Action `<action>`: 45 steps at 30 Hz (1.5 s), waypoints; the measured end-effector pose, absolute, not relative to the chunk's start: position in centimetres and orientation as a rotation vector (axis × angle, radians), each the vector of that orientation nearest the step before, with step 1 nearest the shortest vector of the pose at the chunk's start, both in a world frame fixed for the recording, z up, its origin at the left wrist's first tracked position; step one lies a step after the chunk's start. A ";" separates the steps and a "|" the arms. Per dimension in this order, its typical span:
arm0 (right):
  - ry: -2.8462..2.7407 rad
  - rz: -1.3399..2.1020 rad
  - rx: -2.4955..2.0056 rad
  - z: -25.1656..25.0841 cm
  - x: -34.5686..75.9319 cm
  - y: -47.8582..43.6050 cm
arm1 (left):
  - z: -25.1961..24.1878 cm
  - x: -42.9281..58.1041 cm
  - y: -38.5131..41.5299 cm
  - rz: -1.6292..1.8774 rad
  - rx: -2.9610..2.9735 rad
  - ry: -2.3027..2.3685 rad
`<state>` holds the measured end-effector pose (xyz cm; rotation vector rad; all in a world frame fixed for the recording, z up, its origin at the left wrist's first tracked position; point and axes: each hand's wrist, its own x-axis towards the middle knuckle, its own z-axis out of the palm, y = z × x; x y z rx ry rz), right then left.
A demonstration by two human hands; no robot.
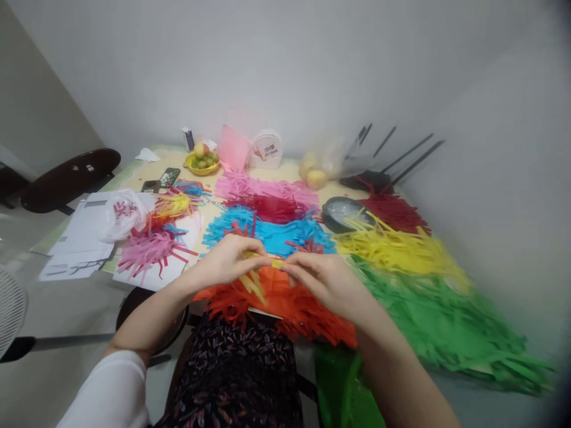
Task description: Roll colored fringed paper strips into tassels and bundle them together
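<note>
Between my two hands a yellow fringed strip [277, 263] is stretched, looking like soft paper or cloth. My left hand [234, 258] pinches one end between thumb and fingers, and loose yellow tails hang below it. The other end is pinched by my right hand [330, 279], fingertips close to the left ones. Both hands are over an orange fringed sheet [276, 288] at the table's near edge. Just beyond lies a blue fringed sheet [276, 235], with dark red [276, 208] and pink [263, 185] fringed pieces behind it.
Yellow [401, 252] and green fringed sheets [446, 315] cover the right side, near a dark round bowl [343, 214]. At left are colourful fringed bundles [149, 249], papers [80, 229] and a plastic bag [122, 214]. A yellow fruit bowl [202, 168] stands at the back.
</note>
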<state>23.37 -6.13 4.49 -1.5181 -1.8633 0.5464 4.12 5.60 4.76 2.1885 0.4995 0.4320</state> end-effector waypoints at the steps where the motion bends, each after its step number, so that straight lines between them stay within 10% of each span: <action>1: -1.807 0.552 -1.518 4.3 23.5 -6.3 | 4.7 4.0 5.7 0.448 2.133 0.516; 22: -1.147 0.727 -1.053 0.3 22.3 -6.2 | 1.9 3.5 5.4 0.689 1.354 0.351; 31: -1.812 0.121 -0.961 3.3 22.4 -7.2 | 6.2 2.2 5.7 0.549 2.282 0.178; 45: -1.568 0.364 -1.185 2.5 22.6 -8.0 | 4.7 2.9 4.9 0.632 2.318 0.350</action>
